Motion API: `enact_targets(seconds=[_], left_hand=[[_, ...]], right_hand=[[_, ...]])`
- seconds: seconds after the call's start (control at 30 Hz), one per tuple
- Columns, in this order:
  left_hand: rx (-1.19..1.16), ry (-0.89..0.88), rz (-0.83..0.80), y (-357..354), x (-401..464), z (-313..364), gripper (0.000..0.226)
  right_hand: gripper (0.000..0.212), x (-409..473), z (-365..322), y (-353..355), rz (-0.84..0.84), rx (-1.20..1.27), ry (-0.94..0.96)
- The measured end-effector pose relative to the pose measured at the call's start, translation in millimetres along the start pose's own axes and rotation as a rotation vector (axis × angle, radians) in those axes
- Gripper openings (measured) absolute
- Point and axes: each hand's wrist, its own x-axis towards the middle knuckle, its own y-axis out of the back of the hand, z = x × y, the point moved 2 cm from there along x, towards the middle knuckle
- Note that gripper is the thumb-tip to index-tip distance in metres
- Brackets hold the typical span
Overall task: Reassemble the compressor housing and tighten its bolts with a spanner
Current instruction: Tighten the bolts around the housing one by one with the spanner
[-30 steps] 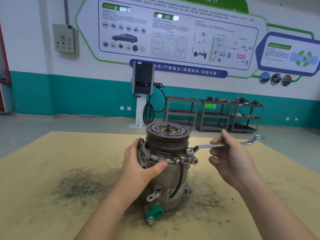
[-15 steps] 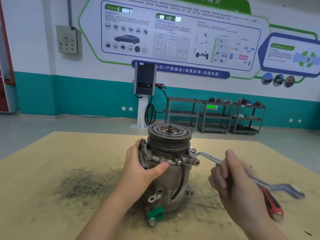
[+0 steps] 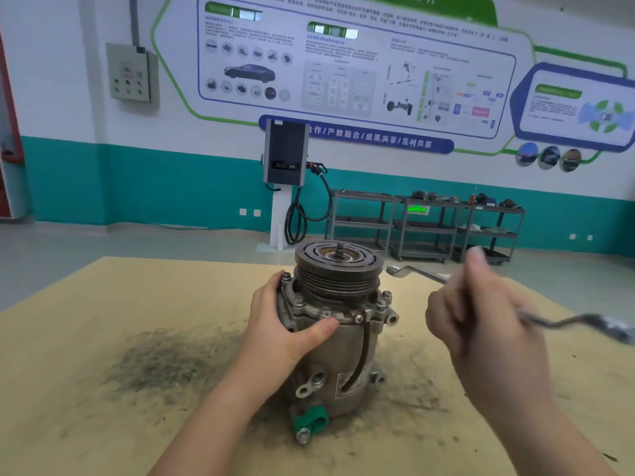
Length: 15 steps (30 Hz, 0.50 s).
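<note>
A grey cast-metal compressor housing (image 3: pixel 338 348) stands upright near the middle of a tan, soot-stained wooden tabletop (image 3: pixel 103 372), with a dark grooved pulley (image 3: pixel 338 266) on top and a green plastic cap (image 3: pixel 311 420) on a port at its lower front. The person's left hand (image 3: pixel 285 331) grasps the housing at its upper flange, the thumb laid across the front just below a row of small silver bolts (image 3: pixel 324 310) and the fingers wrapped round the far left side. The right hand (image 3: pixel 481 324) is clenched around the shank of a long silver double-ended ring spanner (image 3: pixel 417 273), raised to the right of the housing. The spanner slants from its near ring end, which hangs in the air just right of the pulley and clear of the bolts, down to its far end, blurred at the right edge. Behind the table, a grey wall-mounted charging unit (image 3: pixel 285 152) with a black cable stands on a white post, and grey metal shelf trolleys (image 3: pixel 426 228) line the teal-banded wall (image 3: pixel 137 187).
</note>
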Motion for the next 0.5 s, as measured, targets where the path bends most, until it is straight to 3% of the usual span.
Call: enact_targets(seconds=[0.07,0.13,0.5], left_hand=[[-0.003,-0.008,0.002,0,0,1,0.110],[-0.005,-0.014,0.001,0,0,2,0.108],[-0.014,-0.018,-0.006,-1,-1,4,0.103]], right_hand=[[0.053,7,9,12,-0.059,0.332,-0.162],[0.050,11,20,21,-0.099,0.475,-0.247],[0.044,17,55,33,-0.348,0.520,-0.261]])
